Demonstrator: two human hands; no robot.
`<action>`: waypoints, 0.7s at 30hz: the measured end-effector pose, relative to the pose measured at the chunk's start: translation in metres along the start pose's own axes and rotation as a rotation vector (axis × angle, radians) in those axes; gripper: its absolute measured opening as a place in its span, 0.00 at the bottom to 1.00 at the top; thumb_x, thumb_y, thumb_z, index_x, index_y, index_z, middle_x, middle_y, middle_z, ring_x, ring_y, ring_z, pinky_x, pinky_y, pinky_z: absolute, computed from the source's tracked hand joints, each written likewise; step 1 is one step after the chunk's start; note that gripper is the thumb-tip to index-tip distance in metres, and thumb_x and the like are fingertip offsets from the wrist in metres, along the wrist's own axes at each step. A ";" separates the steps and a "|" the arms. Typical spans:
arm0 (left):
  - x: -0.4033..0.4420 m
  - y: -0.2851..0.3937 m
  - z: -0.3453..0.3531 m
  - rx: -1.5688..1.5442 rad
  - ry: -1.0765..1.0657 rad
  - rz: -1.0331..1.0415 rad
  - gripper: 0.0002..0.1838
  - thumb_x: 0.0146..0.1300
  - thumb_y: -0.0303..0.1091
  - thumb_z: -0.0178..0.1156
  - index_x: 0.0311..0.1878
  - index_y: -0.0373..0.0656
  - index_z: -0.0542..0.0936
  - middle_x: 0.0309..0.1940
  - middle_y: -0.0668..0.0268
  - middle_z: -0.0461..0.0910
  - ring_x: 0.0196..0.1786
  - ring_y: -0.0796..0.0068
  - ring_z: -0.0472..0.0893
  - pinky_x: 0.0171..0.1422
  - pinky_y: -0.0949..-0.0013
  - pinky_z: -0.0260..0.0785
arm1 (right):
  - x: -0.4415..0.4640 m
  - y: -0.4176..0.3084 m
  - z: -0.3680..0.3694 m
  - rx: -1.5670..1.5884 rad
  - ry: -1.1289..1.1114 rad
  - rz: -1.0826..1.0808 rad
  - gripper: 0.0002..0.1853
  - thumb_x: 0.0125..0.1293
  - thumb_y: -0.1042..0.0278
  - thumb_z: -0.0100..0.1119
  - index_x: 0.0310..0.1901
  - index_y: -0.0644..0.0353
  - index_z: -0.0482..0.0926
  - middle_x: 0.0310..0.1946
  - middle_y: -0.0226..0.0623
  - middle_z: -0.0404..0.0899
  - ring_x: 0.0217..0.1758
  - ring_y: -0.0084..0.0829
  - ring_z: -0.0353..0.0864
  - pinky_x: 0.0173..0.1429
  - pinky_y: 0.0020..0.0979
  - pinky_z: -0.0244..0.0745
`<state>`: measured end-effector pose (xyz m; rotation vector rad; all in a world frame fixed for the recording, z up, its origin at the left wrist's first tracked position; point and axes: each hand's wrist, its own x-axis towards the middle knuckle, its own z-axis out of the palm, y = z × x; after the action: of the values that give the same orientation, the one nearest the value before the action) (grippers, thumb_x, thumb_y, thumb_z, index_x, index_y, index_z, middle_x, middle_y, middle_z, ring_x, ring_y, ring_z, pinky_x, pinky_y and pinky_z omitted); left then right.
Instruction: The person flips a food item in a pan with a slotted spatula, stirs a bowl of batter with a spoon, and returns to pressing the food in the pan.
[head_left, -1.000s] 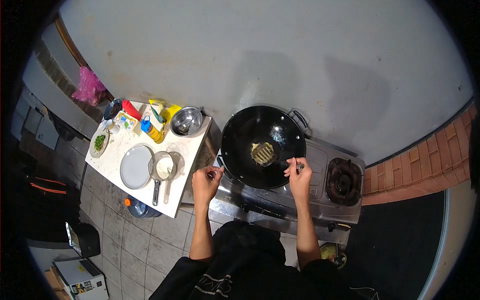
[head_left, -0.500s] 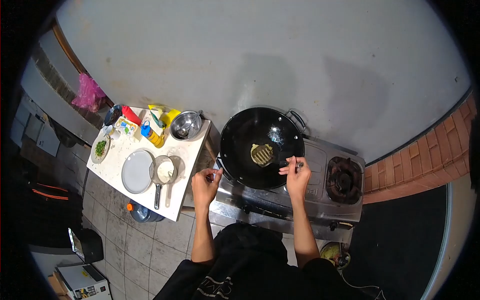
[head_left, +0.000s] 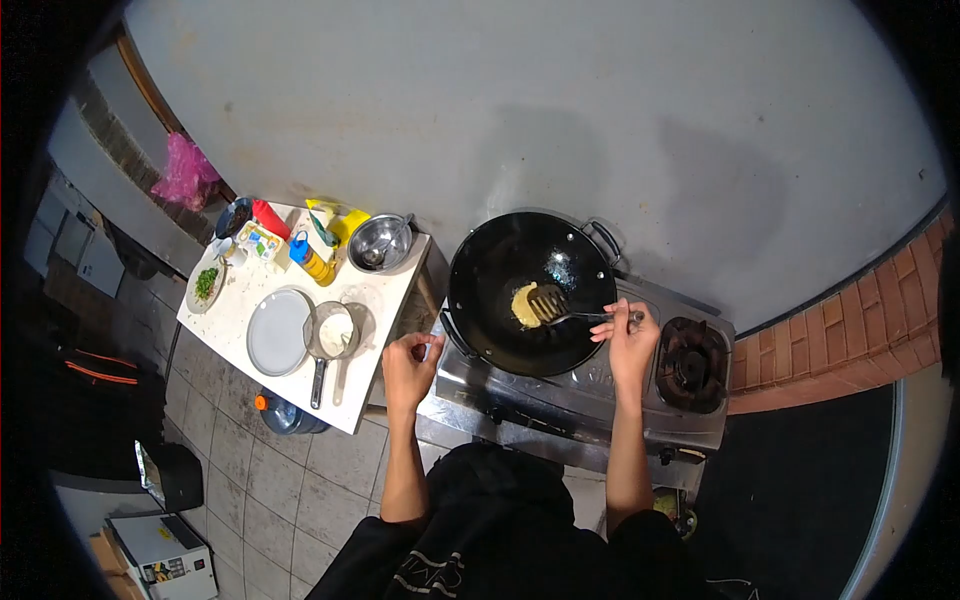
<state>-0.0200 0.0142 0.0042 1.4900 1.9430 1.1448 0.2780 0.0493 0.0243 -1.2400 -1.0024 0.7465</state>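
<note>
A black wok (head_left: 500, 250) sits on the steel stove, with a small yellowish piece of food (head_left: 522, 306) at its middle. My right hand (head_left: 630, 335) is closed round the handle of a slotted spatula (head_left: 549, 303), whose head touches or overlaps the right side of the food. Beside the wok's left handle (head_left: 457, 335), my left hand (head_left: 410, 368) has its fingers curled together near the rim. Whether anything is between those fingers is too small to make out.
On the white table (head_left: 345, 300) at the left are a grey plate (head_left: 279, 332), a saucepan with white contents (head_left: 335, 332), a steel bowl (head_left: 380, 243), bottles and a dish of chopped greens (head_left: 206, 284). A bare burner (head_left: 690, 365) is right of the wok.
My right hand has moved right with the spatula, whose head has slid off most of the food and uncovered its left part. My left hand stays near the wok's left handle.
</note>
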 end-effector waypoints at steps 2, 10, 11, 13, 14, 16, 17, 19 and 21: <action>0.001 -0.002 0.001 -0.014 -0.001 0.019 0.16 0.57 0.40 0.71 0.31 0.33 0.84 0.12 0.65 0.67 0.17 0.76 0.65 0.24 0.67 0.58 | -0.001 0.003 -0.006 -0.042 -0.013 -0.006 0.14 0.75 0.68 0.51 0.33 0.72 0.73 0.29 0.42 0.81 0.21 0.28 0.83 0.23 0.25 0.79; 0.001 0.004 0.006 -0.039 -0.034 0.047 0.16 0.57 0.40 0.71 0.31 0.33 0.84 0.13 0.64 0.68 0.18 0.77 0.65 0.25 0.69 0.59 | -0.022 0.020 -0.002 0.027 -0.085 -0.012 0.12 0.75 0.70 0.51 0.36 0.71 0.74 0.31 0.41 0.81 0.23 0.25 0.82 0.24 0.25 0.78; 0.001 0.004 0.007 -0.039 -0.040 0.044 0.16 0.57 0.40 0.71 0.32 0.33 0.84 0.13 0.65 0.68 0.18 0.77 0.65 0.25 0.69 0.59 | -0.024 0.024 0.000 0.033 -0.082 0.004 0.12 0.75 0.70 0.51 0.37 0.71 0.74 0.31 0.40 0.81 0.23 0.25 0.82 0.24 0.24 0.77; 0.001 0.005 0.006 -0.037 -0.046 0.035 0.16 0.58 0.40 0.71 0.32 0.33 0.84 0.14 0.65 0.68 0.18 0.77 0.65 0.25 0.69 0.59 | -0.027 0.030 0.003 0.013 -0.075 -0.010 0.11 0.75 0.70 0.51 0.37 0.71 0.74 0.31 0.40 0.81 0.23 0.25 0.81 0.24 0.24 0.77; 0.001 0.005 0.006 -0.035 -0.045 0.024 0.16 0.58 0.40 0.71 0.32 0.33 0.84 0.14 0.65 0.68 0.19 0.78 0.65 0.25 0.69 0.59 | -0.027 0.032 0.004 -0.005 -0.076 -0.026 0.11 0.74 0.70 0.51 0.37 0.71 0.74 0.30 0.39 0.80 0.23 0.24 0.81 0.25 0.24 0.77; 0.001 0.004 0.006 -0.029 -0.045 0.036 0.16 0.58 0.40 0.71 0.32 0.33 0.84 0.14 0.65 0.68 0.19 0.78 0.65 0.25 0.70 0.59 | -0.026 0.032 0.004 0.000 -0.060 -0.016 0.11 0.74 0.69 0.52 0.37 0.70 0.74 0.30 0.39 0.80 0.23 0.24 0.81 0.25 0.24 0.77; 0.001 0.003 0.005 -0.025 -0.041 0.048 0.16 0.58 0.40 0.71 0.32 0.33 0.84 0.14 0.65 0.68 0.19 0.78 0.65 0.25 0.70 0.59 | -0.026 0.032 0.005 0.005 -0.047 -0.007 0.11 0.74 0.69 0.52 0.37 0.70 0.74 0.30 0.39 0.80 0.23 0.24 0.81 0.25 0.24 0.76; 0.001 0.002 0.006 -0.035 -0.043 0.041 0.16 0.58 0.40 0.71 0.32 0.33 0.84 0.14 0.65 0.68 0.19 0.78 0.65 0.25 0.70 0.59 | -0.025 0.032 0.007 0.004 -0.044 -0.005 0.11 0.74 0.69 0.52 0.37 0.70 0.74 0.29 0.38 0.80 0.23 0.24 0.81 0.25 0.24 0.76; 0.001 0.002 0.007 -0.046 -0.045 0.036 0.16 0.58 0.40 0.71 0.32 0.33 0.84 0.14 0.65 0.68 0.19 0.78 0.65 0.25 0.70 0.59 | -0.025 0.033 0.008 0.001 -0.040 -0.005 0.11 0.74 0.69 0.53 0.36 0.70 0.74 0.29 0.38 0.80 0.23 0.24 0.81 0.25 0.24 0.76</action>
<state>-0.0142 0.0171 0.0020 1.5195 1.8547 1.1530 0.2623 0.0365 -0.0126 -1.2250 -1.0370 0.7707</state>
